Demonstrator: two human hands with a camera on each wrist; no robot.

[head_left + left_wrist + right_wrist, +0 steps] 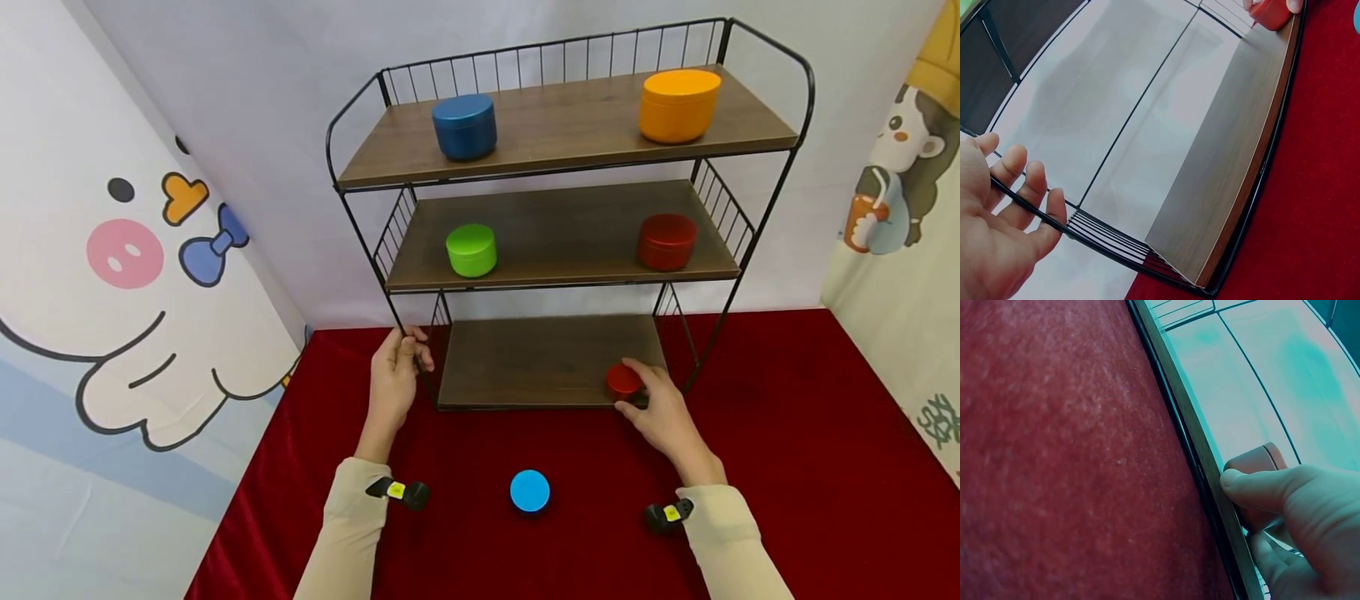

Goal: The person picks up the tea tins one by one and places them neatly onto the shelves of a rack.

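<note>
My right hand pinches a small round red tin between thumb and fingers, at the front right of the rack's bottom shelf. In the right wrist view, the thumb lies along the side of the red tin, close to the shelf's front edge. The left hand holds the black left front post of the wire rack, its fingers curled round the metal in the left wrist view. A small light blue round tin sits on the red cloth in front of the rack, between the two forearms.
The top shelf bears a dark blue tin and an orange tin. On the middle shelf stand a green tin and a larger red tin. Red cloth covers the table.
</note>
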